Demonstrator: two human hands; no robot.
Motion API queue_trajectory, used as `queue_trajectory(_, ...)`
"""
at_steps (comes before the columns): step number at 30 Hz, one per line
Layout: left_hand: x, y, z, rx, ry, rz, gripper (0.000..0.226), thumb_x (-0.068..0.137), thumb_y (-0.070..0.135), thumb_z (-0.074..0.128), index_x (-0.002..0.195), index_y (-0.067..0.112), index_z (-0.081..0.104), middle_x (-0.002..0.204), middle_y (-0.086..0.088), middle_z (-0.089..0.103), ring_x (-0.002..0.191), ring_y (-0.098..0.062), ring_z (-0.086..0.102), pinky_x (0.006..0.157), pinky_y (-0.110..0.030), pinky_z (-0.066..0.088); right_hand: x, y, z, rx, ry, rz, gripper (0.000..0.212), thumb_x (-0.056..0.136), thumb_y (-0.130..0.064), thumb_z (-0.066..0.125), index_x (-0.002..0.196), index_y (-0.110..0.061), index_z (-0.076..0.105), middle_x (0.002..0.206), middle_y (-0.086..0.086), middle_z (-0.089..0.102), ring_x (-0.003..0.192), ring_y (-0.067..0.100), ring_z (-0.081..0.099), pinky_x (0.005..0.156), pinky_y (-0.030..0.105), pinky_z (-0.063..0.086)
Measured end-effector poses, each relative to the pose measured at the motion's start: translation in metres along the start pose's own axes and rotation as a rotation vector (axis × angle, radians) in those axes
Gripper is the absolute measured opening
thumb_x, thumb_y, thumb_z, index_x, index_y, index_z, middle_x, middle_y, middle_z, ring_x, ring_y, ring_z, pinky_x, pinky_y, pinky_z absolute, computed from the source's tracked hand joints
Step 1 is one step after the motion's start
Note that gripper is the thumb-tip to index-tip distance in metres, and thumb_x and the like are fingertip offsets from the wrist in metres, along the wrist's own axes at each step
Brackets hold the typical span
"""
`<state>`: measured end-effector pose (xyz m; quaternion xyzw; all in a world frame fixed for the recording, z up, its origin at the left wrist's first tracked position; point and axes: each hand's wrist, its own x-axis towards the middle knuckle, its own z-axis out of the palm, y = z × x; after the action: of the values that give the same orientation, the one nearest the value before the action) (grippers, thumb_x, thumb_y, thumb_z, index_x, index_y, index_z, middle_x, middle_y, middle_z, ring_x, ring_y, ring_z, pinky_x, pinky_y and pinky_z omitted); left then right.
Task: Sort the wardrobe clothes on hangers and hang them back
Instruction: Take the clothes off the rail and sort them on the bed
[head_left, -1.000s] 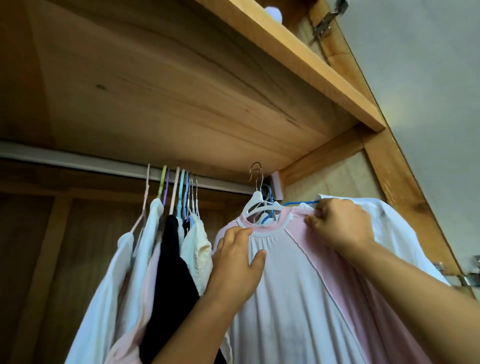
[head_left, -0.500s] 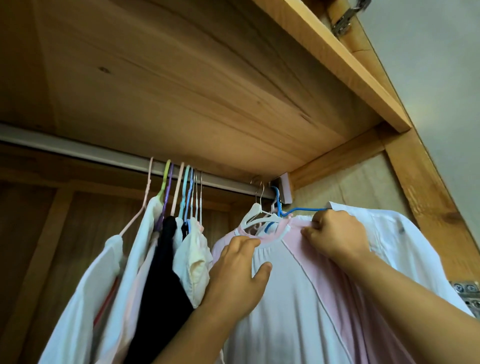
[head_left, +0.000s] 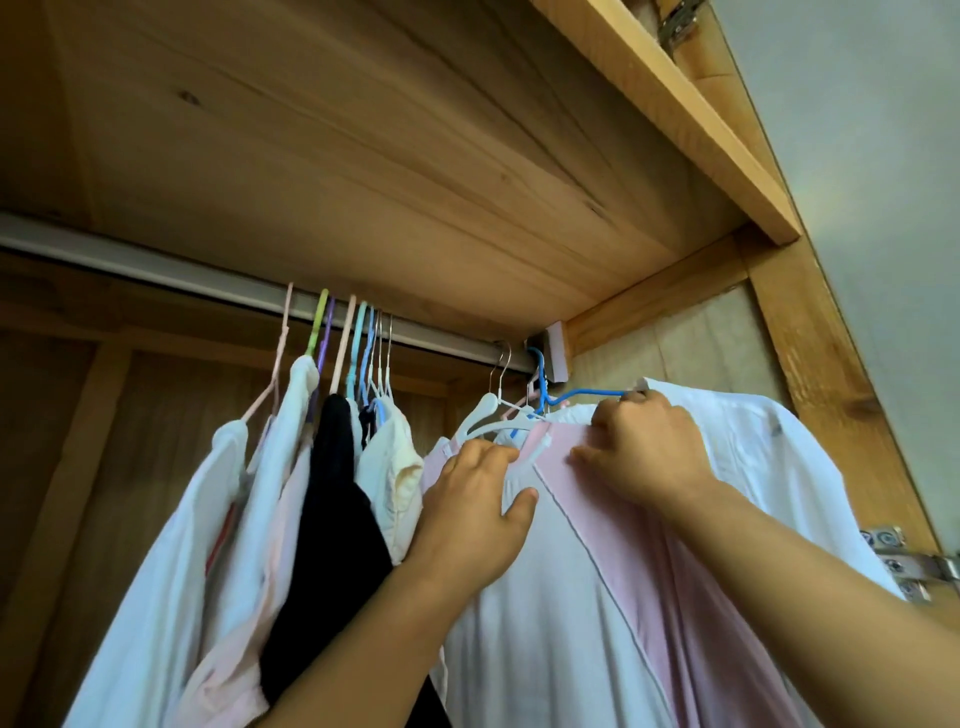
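To your left, a bunch of garments (head_left: 291, 493) hangs packed together on the rail (head_left: 156, 270), white ones with a black garment (head_left: 332, 499) among them. A gap of bare rail separates them from the pink and white top (head_left: 571, 597) you are working on at the right end. Over the last second that top's white hanger (head_left: 485, 415) has gone from being lifted towards the rail to sitting with its hook up at it, beside the blue hanger (head_left: 561, 397), so this piece looks as good as hung.

Your left hand (head_left: 475, 512) lies on the top's front just under the neckline, fingers curled over the collar edge and thumb spread on the cloth. Your right hand (head_left: 647, 449) is bunched at the shoulder, pinching the pink fabric near the hanger arm. Behind it hangs a white shirt (head_left: 769, 457), nearest the wardrobe's side wall (head_left: 691, 343).
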<state>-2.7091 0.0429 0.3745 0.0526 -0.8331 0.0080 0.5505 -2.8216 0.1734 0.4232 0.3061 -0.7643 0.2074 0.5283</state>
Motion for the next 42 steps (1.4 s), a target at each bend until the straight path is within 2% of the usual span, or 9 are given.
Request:
queue_trajectory(3,-0.001,-0.002,-0.002,0.012,0.005,-0.006,0.044,0.094,0.037,0.050,0.135,0.024,0.043,0.138,0.007,0.039,0.128,-0.011,0.037,0.101,-0.023,0.031,-0.003,-0.004,0.008,-0.100,0.027,-0.005,0.034,0.077,-0.030,0.067,0.106,-0.013,0.059,0.108,0.008,0.057,0.108,0.030,0.049,0.078,0.034,0.036)
queue_trajectory(6,-0.002,-0.004,-0.005,0.020,0.005,-0.014,0.045,0.094,0.038,0.049,0.136,0.025,0.042,0.139,0.009,0.037,0.128,-0.009,0.036,0.099,-0.021,0.030,-0.001,-0.011,0.010,-0.203,0.094,-0.059,0.037,0.044,-0.011,0.083,0.074,-0.007,0.063,0.072,0.011,0.061,0.069,0.031,0.059,0.055,0.029,0.035)
queue_trajectory(9,-0.005,-0.006,-0.009,0.016,0.009,-0.011,0.045,0.094,0.039,0.049,0.137,0.025,0.042,0.140,0.010,0.036,0.129,-0.009,0.035,0.099,-0.021,0.030,0.004,-0.015,0.017,-0.190,0.061,-0.113,0.028,0.086,-0.008,0.051,0.114,-0.004,0.052,0.109,0.012,0.061,0.099,0.028,0.060,0.063,0.029,0.034)
queue_trajectory(11,-0.007,-0.009,-0.011,0.018,0.012,-0.016,0.045,0.094,0.039,0.050,0.136,0.026,0.042,0.140,0.010,0.037,0.130,-0.008,0.034,0.100,-0.022,0.032,0.005,-0.013,0.021,-0.061,-0.013,-0.099,0.032,0.092,-0.011,0.040,0.123,-0.008,0.046,0.117,0.009,0.058,0.104,0.028,0.058,0.064,0.029,0.031)
queue_trajectory(17,-0.009,-0.020,-0.016,0.032,0.016,-0.021,0.044,0.094,0.040,0.049,0.135,0.026,0.042,0.141,0.010,0.037,0.130,-0.008,0.035,0.101,-0.022,0.032,0.003,0.001,0.020,0.285,0.092,0.073,0.019,0.086,-0.023,0.057,0.099,-0.012,0.064,0.097,0.005,0.068,0.096,0.028,0.058,0.071,0.031,0.043)
queue_trajectory(25,-0.008,-0.031,-0.019,0.048,0.031,-0.033,0.046,0.093,0.043,0.049,0.136,0.027,0.042,0.141,0.011,0.038,0.128,-0.008,0.036,0.100,-0.024,0.036,0.016,-0.001,0.012,0.275,0.122,0.123,0.016,0.085,-0.019,0.055,0.093,-0.009,0.065,0.092,0.011,0.066,0.090,0.034,0.055,0.063,0.031,0.035)
queue_trajectory(34,-0.011,-0.032,-0.014,-0.027,0.010,0.002,0.047,0.093,0.041,0.051,0.136,0.026,0.042,0.141,0.010,0.037,0.125,-0.009,0.039,0.097,-0.021,0.034,-0.009,0.010,-0.001,0.256,0.163,0.121,0.015,0.086,-0.023,0.057,0.096,-0.012,0.062,0.094,0.011,0.066,0.093,0.035,0.056,0.068,0.036,0.040)
queue_trajectory(38,-0.014,-0.029,-0.005,-0.068,0.012,0.023,0.050,0.091,0.037,0.055,0.136,0.022,0.043,0.141,0.006,0.039,0.128,-0.011,0.039,0.101,-0.023,0.032,-0.050,0.026,-0.022,0.286,0.196,0.069,0.013,0.082,-0.025,0.064,0.093,-0.017,0.063,0.087,0.007,0.069,0.090,0.032,0.060,0.069,0.038,0.044)
queue_trajectory(42,-0.020,-0.019,0.013,-0.182,0.011,0.005,0.065,0.091,0.034,0.057,0.146,0.017,0.027,0.151,0.001,0.028,0.139,-0.015,0.025,0.113,-0.030,0.023,-0.100,0.052,-0.045,0.303,0.220,0.083,0.013,0.079,-0.024,0.070,0.088,-0.018,0.064,0.073,0.005,0.066,0.078,0.032,0.062,0.060,0.032,0.035)
